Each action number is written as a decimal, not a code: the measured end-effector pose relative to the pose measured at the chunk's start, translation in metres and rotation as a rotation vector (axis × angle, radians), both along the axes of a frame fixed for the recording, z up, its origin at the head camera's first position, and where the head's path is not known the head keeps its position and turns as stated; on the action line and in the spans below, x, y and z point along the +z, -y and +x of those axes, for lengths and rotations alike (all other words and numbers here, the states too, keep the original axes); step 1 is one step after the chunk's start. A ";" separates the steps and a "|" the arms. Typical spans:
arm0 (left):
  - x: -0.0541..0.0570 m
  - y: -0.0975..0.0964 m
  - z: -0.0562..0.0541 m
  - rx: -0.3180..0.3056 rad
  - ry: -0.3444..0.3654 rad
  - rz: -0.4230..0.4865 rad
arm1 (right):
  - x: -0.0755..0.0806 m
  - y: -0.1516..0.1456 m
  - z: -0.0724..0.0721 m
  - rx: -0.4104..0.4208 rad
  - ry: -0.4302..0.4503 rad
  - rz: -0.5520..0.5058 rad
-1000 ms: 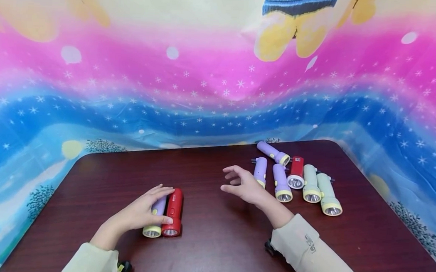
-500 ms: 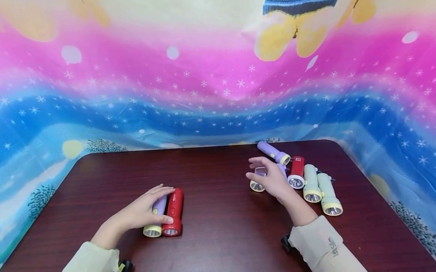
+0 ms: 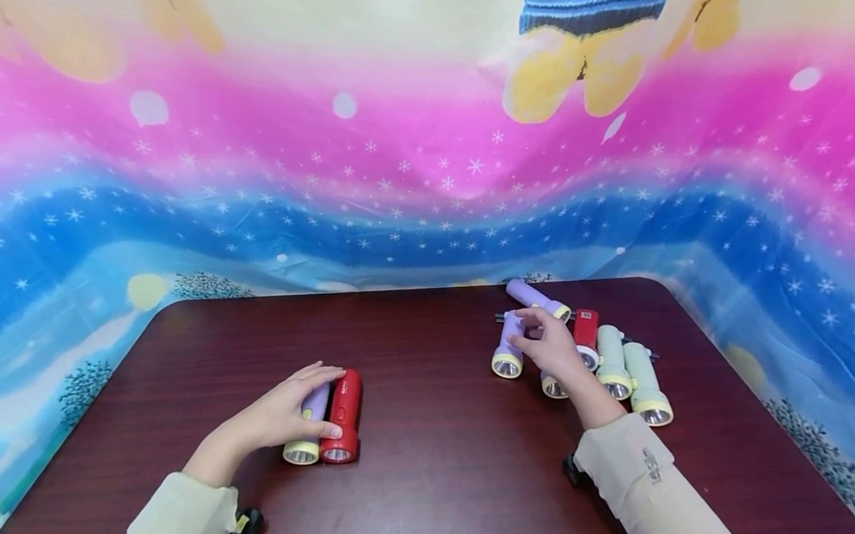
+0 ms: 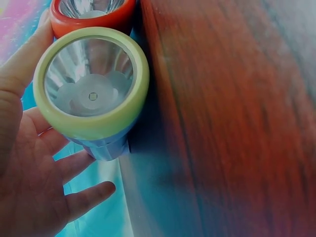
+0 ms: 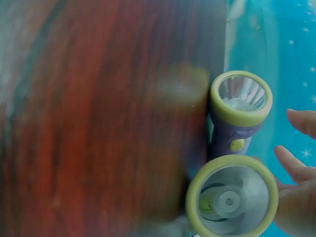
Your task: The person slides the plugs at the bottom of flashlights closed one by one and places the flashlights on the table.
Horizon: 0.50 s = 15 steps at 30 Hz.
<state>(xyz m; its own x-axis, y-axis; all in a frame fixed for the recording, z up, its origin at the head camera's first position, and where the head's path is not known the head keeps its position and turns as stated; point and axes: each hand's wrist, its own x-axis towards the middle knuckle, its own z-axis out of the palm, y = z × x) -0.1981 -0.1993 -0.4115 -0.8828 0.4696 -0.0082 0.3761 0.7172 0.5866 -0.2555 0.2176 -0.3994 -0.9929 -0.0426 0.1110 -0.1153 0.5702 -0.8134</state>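
Note:
My left hand (image 3: pixel 279 409) lies over a purple flashlight (image 3: pixel 302 454) and a red flashlight (image 3: pixel 346 401), set side by side. Its thumb touches the red one's head and its fingertips reach the tail end. The left wrist view shows the purple one's yellow rim (image 4: pixel 44 106), with the other fingers spread out beyond it. Above the right group hovers my right hand (image 3: pixel 554 352), thumb and fingers bent apart around the near side of a purple flashlight (image 3: pixel 507 363). In the right wrist view those fingertips (image 5: pixel 302 121) stand clear of the two purple flashlights.
Beneath the right hand a second purple flashlight (image 3: pixel 554 387) is mostly hidden. Around it lie another purple one (image 3: pixel 529 294), a red one (image 3: pixel 585 327) and two pale green ones (image 3: pixel 611 360). A patterned cloth (image 3: pixel 433 177) hangs behind the dark wooden table (image 3: pixel 413 495).
My right hand has moved rightward from the bare tabletop to over the purple flashlights, uncovering the leftmost one's head. My left hand and its two flashlights have stayed put.

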 end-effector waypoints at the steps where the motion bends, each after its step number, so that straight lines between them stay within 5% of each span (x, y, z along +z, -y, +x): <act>1: 0.000 0.000 0.000 -0.001 -0.003 -0.002 | -0.001 0.000 -0.001 -0.001 0.003 0.006; 15: -0.001 0.001 -0.001 -0.006 -0.006 -0.013 | -0.006 0.002 -0.021 0.021 0.073 0.120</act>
